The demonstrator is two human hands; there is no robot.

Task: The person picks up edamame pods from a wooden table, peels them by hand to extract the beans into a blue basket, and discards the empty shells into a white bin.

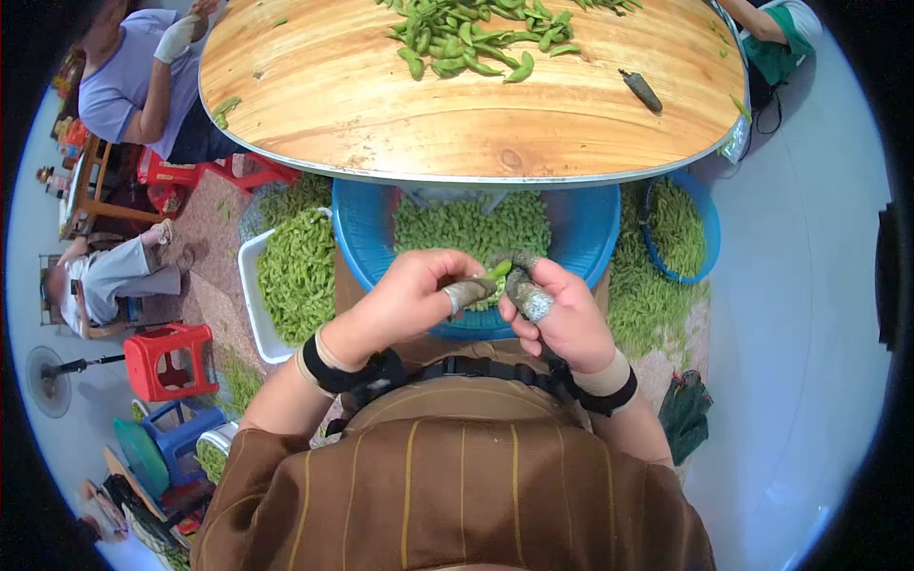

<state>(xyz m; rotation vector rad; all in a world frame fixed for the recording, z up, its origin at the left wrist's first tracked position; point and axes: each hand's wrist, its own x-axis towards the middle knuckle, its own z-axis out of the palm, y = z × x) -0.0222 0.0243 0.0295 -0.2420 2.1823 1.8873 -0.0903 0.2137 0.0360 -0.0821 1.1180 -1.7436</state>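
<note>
A green edamame pod (498,271) is between my two hands, above the basin. My left hand (419,287) pinches one end of it, with a wrapped thumb beneath. The fingers of my right hand (571,314) are curled in at the pod's other end; grey and silvery wrapping covers its thumb and forefinger. Below lies a blue basin (362,233) holding a heap of shelled green beans (466,228). Part of the heap is hidden by my hands and the table edge.
Ahead is a wooden table (400,128) with a pile of pods (466,38) and a dark finger-shaped wrap (641,91). A white tub (249,285) of pods stands left, a blue tub (711,233) right. Pods litter the floor. Other people sit nearby, beside a red stool (171,338).
</note>
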